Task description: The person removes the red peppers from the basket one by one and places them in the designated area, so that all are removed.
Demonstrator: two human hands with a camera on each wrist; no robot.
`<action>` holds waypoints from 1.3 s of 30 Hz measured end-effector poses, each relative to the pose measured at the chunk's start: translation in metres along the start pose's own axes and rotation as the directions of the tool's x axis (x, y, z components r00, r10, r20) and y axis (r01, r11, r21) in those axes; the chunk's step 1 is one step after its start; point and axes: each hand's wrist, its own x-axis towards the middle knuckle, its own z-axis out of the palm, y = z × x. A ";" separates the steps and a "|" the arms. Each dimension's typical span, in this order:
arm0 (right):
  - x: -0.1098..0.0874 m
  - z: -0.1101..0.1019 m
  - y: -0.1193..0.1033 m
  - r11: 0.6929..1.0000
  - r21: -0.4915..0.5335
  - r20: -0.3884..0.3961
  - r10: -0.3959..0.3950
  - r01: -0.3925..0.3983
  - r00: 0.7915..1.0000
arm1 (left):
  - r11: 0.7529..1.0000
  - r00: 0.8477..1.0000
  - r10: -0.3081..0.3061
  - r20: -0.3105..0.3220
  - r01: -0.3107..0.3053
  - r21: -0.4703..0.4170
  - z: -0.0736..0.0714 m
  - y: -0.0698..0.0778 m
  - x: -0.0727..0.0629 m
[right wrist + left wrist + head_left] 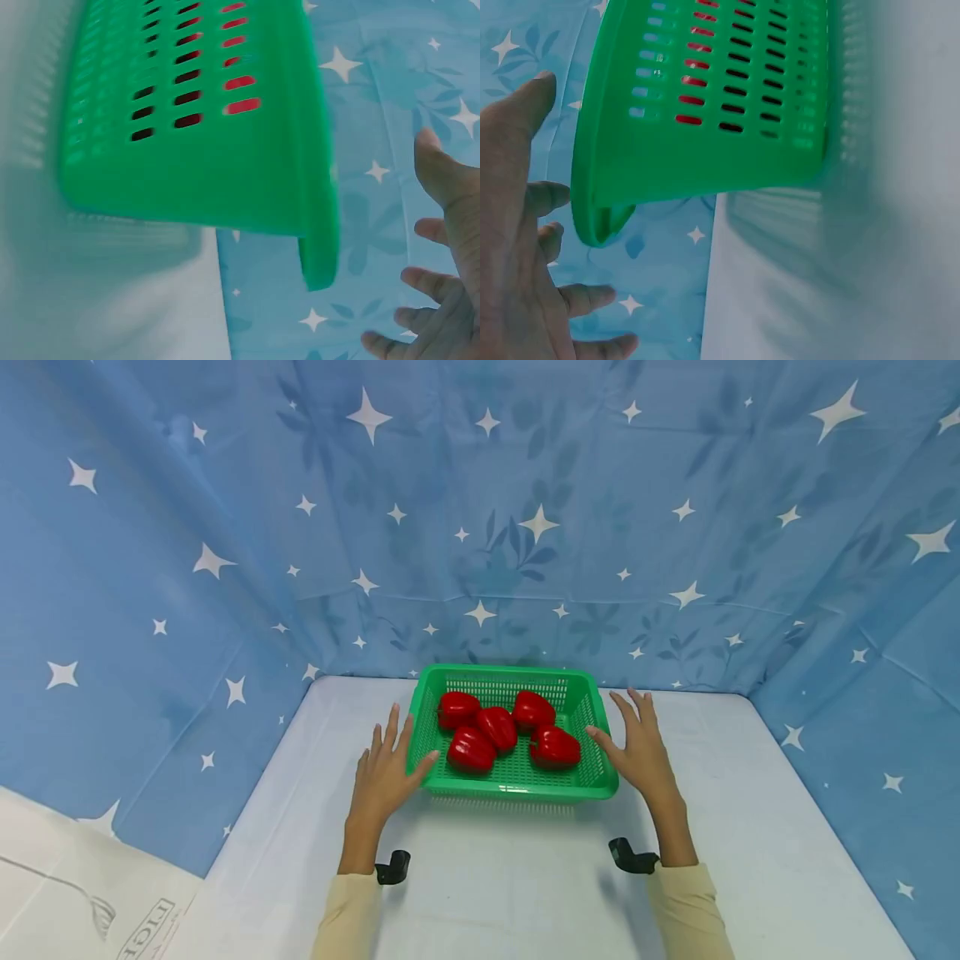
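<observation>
A green plastic basket with slotted walls stands at the far side of the white table. Several red bell peppers lie inside it, showing as red patches through the slots in both wrist views. Beside the basket's left end is my left hand, fingers spread and thumb reaching toward the near left corner. My right hand is at the other end, its fingers also spread, thumb pointing at the rim. Both wrist views show the hands holding nothing; the right hand appears apart from the basket wall.
Blue cloth with white stars hangs behind and on both sides of the white table. A pale printed box or sheet lies at the lower left. Black wrist mounts stick out from both wrists.
</observation>
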 end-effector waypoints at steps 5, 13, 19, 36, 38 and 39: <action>0.005 -0.005 -0.003 0.977 0.210 -0.091 -0.023 0.042 0.996 | 0.991 1.000 0.023 0.000 -0.023 -0.134 0.008 0.004 -0.001; 0.022 -0.011 -0.012 0.865 0.497 0.107 0.017 -0.068 0.994 | 0.963 0.998 -0.002 0.061 0.018 -0.269 0.018 0.004 -0.002; 0.041 -0.007 -0.011 0.724 0.642 0.323 0.045 -0.254 0.945 | 0.957 0.999 -0.010 0.051 0.024 -0.288 0.023 0.001 -0.003; 0.084 0.020 -0.012 0.831 0.459 0.691 -0.112 -0.314 0.714 | 0.967 0.999 -0.022 0.027 0.028 -0.254 0.026 0.000 -0.003; 0.085 0.023 -0.013 0.856 0.418 0.727 -0.112 -0.306 0.678 | 0.967 0.999 -0.023 0.031 0.030 -0.254 0.026 0.000 -0.003; 0.085 0.025 -0.014 0.867 0.397 0.743 -0.109 -0.303 0.661 | 0.967 0.999 -0.022 0.032 0.030 -0.254 0.026 0.000 -0.003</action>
